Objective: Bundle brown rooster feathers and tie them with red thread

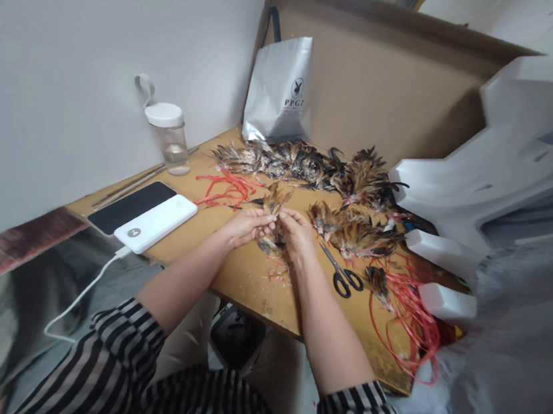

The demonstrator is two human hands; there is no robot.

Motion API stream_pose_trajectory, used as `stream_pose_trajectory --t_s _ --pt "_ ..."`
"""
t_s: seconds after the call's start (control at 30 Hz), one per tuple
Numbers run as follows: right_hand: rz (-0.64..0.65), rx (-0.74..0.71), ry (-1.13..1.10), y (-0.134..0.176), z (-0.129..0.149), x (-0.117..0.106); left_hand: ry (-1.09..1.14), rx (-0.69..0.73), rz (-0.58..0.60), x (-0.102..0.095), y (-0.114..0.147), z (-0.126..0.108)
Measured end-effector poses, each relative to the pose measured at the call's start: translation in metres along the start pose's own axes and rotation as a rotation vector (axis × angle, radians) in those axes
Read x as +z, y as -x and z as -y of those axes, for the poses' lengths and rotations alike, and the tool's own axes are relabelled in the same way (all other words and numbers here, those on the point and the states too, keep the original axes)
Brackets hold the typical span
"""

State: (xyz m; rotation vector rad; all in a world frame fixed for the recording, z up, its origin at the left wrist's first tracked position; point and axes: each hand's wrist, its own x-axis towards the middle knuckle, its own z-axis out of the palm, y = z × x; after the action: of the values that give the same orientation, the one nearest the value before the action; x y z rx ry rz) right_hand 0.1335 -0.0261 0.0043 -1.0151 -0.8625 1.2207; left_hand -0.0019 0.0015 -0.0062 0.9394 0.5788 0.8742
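Both my hands meet over the middle of the wooden table. My left hand (248, 226) pinches the base of a small bunch of brown feathers (275, 199), whose tips fan upward. From the other side, my right hand (294, 231) closes its fingers at the same base. Below the hands lie a few loose feathers (267, 246) and bits of red strip. Black-handled scissors (342, 272) rest to the right of my right hand. Larger feather bunches (354, 233) lie just beyond them.
Red plastic strips (409, 311) tangle at the right, with more red strips (228, 188) at the left. Feather heaps (292, 162) line the back before a silver bag (278, 93). A lidded jar (169, 133), a phone (130, 206), a white power bank (156, 222) and white foam (443, 167) flank the table.
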Motion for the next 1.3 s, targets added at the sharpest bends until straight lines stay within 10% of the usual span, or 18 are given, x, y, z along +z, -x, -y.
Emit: stream_pose_trajectory --t_s 0.93,1.3 --pt "0.059 -0.174 0.106 0.003 0.0 0.003 0.081 -0.049 -0.018 0.001 -0.001 0.0" --pt "-0.077 -0.073 0.112 0.001 0.0 0.002 -0.181 0.139 -0.182 0.01 0.0 -0.004"
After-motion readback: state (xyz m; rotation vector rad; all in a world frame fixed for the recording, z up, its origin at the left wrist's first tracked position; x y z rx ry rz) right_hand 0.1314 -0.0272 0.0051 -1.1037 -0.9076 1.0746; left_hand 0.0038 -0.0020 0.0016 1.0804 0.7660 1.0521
